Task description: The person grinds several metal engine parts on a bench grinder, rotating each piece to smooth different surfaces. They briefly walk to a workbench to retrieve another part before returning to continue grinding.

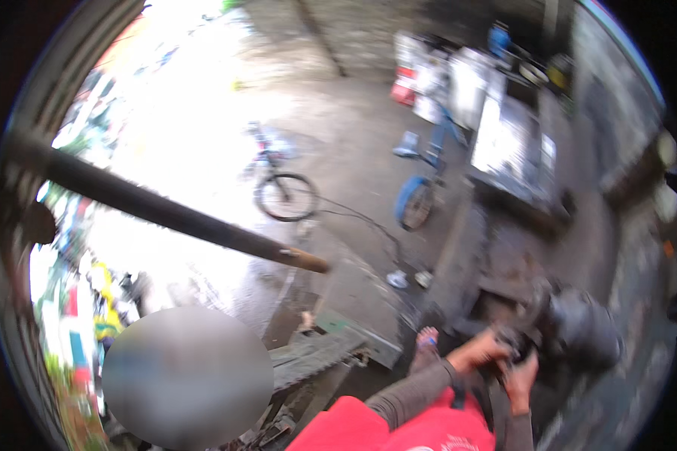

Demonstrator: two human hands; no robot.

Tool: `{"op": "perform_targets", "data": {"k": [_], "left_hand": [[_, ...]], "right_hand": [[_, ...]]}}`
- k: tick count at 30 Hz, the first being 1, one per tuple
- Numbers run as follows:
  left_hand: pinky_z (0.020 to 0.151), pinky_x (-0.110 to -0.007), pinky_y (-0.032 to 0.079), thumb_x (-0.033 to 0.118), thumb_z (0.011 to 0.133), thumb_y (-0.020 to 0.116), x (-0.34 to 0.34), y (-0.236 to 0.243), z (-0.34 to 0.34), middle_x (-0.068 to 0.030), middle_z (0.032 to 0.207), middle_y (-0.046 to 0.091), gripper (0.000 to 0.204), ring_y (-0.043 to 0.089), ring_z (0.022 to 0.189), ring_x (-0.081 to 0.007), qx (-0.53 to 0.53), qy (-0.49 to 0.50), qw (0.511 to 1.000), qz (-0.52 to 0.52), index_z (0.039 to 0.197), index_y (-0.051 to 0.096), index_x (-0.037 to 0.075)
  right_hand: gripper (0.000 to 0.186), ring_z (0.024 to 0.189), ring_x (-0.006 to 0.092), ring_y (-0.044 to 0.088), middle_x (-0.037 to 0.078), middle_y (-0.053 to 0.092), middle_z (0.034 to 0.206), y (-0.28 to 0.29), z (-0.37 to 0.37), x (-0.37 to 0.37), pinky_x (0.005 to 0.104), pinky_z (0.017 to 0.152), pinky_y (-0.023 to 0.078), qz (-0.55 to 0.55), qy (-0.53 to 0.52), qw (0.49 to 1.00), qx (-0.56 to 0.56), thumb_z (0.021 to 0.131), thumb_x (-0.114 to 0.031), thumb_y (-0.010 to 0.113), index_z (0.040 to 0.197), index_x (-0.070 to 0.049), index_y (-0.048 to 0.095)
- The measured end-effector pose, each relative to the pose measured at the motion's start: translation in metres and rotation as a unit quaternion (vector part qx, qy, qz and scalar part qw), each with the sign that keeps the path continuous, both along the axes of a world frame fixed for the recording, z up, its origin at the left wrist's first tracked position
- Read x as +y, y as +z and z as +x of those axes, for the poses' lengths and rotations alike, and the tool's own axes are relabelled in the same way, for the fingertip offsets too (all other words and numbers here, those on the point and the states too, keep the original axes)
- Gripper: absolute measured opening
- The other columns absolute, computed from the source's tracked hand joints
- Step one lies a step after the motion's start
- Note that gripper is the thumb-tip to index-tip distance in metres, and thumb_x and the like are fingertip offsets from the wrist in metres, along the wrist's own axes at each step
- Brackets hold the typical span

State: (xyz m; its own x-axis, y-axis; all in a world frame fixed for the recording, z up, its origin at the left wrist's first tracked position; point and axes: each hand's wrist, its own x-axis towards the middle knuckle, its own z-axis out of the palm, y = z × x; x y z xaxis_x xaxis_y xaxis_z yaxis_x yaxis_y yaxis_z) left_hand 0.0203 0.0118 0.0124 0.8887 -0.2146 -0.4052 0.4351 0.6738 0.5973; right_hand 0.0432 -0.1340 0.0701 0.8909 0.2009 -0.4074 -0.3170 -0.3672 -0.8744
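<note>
And the dark part (516, 342) at the hands is a smear, its kind impossible to tell! Fingertips of the left hand (477, 352) and right hand (520, 379) are lost against it, and the grey drum (587, 331) alongside blurs too. The lower edge chops off the right sleeve (517, 434) and red clothing (338, 428). A blurred oval (188, 376) hides everything behind it! Glare swallows the black-wheeled bike's (289, 219) far end, clutter (534, 71) past the trough's (508, 135) far edge runs together, and two pale scraps (397, 279) are too small to name.

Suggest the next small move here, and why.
Perhaps steady the dark part with the left hand before any turn by the right hand: both meet at it, close beside the rounded grey machine, but blur hides their exact grip.
</note>
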Motion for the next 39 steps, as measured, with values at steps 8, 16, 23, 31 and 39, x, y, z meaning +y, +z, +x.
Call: {"op": "perform_targets", "data": {"k": [8,16,23,31,39], "left_hand": [[0.103,-0.034,0.047,0.003,0.067,0.086,-0.051,-0.032,0.016,-0.0032,0.12,0.067,0.073,0.061,0.111,-0.016,-0.044,0.108,0.991,0.07,0.133,0.057,0.005],[0.087,-0.038,0.058,0.002,0.082,0.073,-0.018,-0.02,-0.005,-0.0081,0.117,0.067,0.049,0.066,0.108,-0.0237,0.024,0.047,0.998,0.037,0.13,0.059,0.004],[0.102,-0.034,0.049,0.005,0.071,0.088,-0.008,-0.007,0.007,-0.0041,0.12,0.066,0.066,0.061,0.113,-0.0188,-0.066,-0.045,0.997,-0.016,0.13,0.057,0.005],[0.101,-0.031,0.049,0.002,0.076,0.085,-0.031,0.011,0.003,-0.0043,0.116,0.07,0.055,0.064,0.107,-0.0168,0.038,0.039,0.997,0.045,0.126,0.06,0.005],[0.099,-0.033,0.051,-0.001,0.073,0.081,-0.017,-0.002,0.006,-0.004,0.114,0.07,0.053,0.064,0.105,-0.016,-0.025,-0.005,0.999,0.043,0.123,0.064,0.004]], "right_hand": [[0.065,0.112,0.0257,0.062,0.016,0.065,0.121,-0.022,-0.004,-0.009,0.0372,0.102,0.045,-0.077,-0.048,0.984,-0.151,0.075,-0.009,0.078,0.133,0.003,0.053],[0.08,0.119,0.03,0.063,0.017,0.066,0.128,-0.005,-0.018,0.0,0.0398,0.104,0.047,-0.122,-0.022,0.987,-0.101,0.069,-0.013,0.081,0.142,0.0,0.05],[0.058,0.099,0.0221,0.071,0.01,0.074,0.11,-0.023,-0.007,-0.019,0.0375,0.09,0.056,0.021,0.025,0.999,-0.03,0.064,-0.012,0.09,0.116,-0.003,0.065],[0.055,0.099,0.0423,0.071,0.022,0.074,0.104,-0.003,-0.013,0.004,0.0485,0.085,0.056,-0.198,-0.049,0.975,-0.089,0.069,-0.023,0.082,0.116,-0.005,0.062],[0.063,0.105,0.0462,0.068,0.026,0.071,0.11,-0.008,-0.026,0.014,0.0515,0.089,0.053,-0.229,-0.055,0.963,-0.132,0.069,-0.022,0.084,0.124,-0.002,0.059]]}}
